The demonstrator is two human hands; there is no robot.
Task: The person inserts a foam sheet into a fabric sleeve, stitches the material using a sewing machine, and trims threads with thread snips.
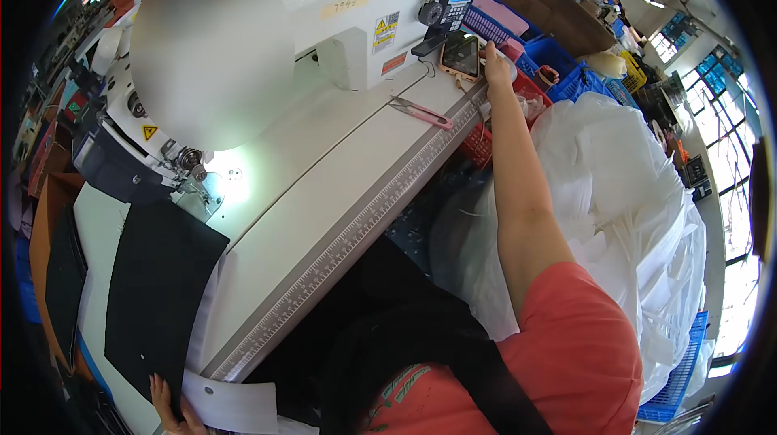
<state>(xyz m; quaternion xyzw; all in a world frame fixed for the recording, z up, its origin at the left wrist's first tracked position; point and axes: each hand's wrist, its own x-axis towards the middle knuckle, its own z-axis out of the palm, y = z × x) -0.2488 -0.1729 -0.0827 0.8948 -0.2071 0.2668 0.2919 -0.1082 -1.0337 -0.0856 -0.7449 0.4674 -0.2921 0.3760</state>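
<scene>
My left hand is at the lower left edge, its fingers stretched out on the bottom end of a black fabric panel. The panel's upper end lies by the needle area of a white sewing machine. Beside that hand is a white strip with a dark round spot. My right hand reaches to the far right end of the table, next to a phone in a pinkish case. Its fingers are small and partly hidden, so their grip is unclear.
Thread snips with pink handles lie on the white table near its ruler edge. Blue baskets, a red basket and a large white plastic bag stand to the right. More dark pieces lie at left.
</scene>
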